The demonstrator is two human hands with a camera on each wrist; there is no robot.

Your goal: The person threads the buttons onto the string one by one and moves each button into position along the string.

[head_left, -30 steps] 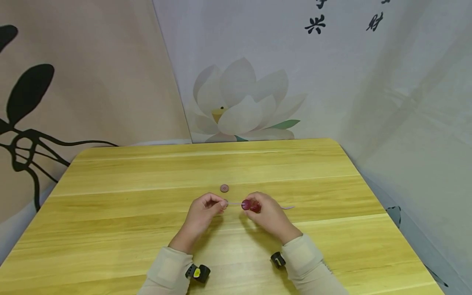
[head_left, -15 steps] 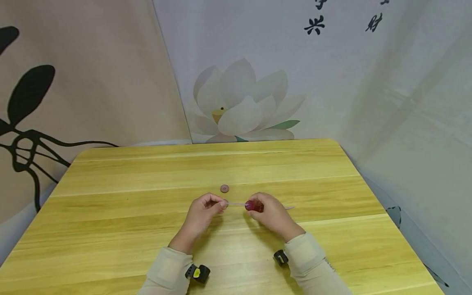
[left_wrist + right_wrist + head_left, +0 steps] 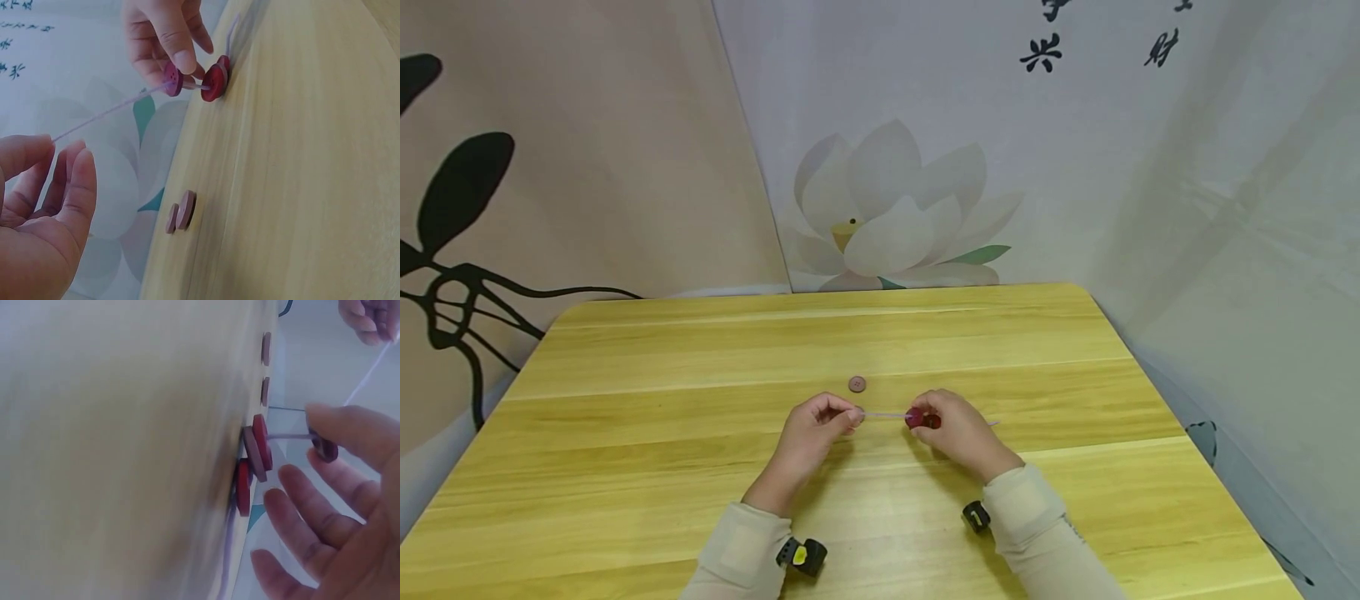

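My left hand (image 3: 811, 435) pinches one end of a thin pale purple cord (image 3: 883, 415) between thumb and fingertip. The cord runs taut through a dark red button (image 3: 173, 79), which my right hand (image 3: 962, 435) pinches between thumb and index finger; its other fingers are spread, as the right wrist view shows. Farther along the cord, a bright red button (image 3: 262, 442), a mauve button (image 3: 254, 454) and another red button (image 3: 243, 487) hang together at the tabletop. The cord's loose tail (image 3: 227, 550) trails beyond them.
Two loose mauve buttons, a larger one (image 3: 185, 210) and a smaller-looking one (image 3: 172, 219), rest on the wooden table (image 3: 700, 358) beyond my hands. A printed cloth (image 3: 895, 192) hangs behind the table's far edge.
My right hand has slid rightward along the cord with the dark red button, so more cord shows between the hands. The left hand has stayed in place.
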